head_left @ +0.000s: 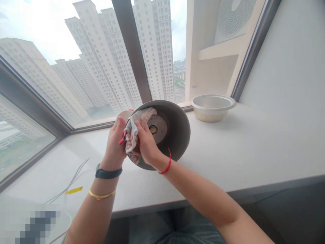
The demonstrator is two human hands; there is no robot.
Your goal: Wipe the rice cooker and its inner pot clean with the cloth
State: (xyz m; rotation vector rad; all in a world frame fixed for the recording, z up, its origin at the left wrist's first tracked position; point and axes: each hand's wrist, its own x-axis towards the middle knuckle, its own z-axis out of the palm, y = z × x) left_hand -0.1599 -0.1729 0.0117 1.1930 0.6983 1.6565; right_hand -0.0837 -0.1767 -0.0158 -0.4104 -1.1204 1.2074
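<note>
A deep, dark grey pot is tilted above the white ledge, its mouth facing me. Inside, a round brownish base with a small ring at its centre shows. My left hand grips the pot at its left side, where a pale outer part shows; some fingers are hidden behind it. A crumpled white and reddish-brown cloth drapes over the left rim into the pot. My right hand is closed on this cloth, pressing it against the inner left wall. A red strip hangs by the cloth near my left hand.
A pale oval basin stands on the white ledge at the right, near the window frame. Thin cables with a yellow tag lie at the left. A blurred-out dark object sits at the lower left. Windows rise behind the ledge.
</note>
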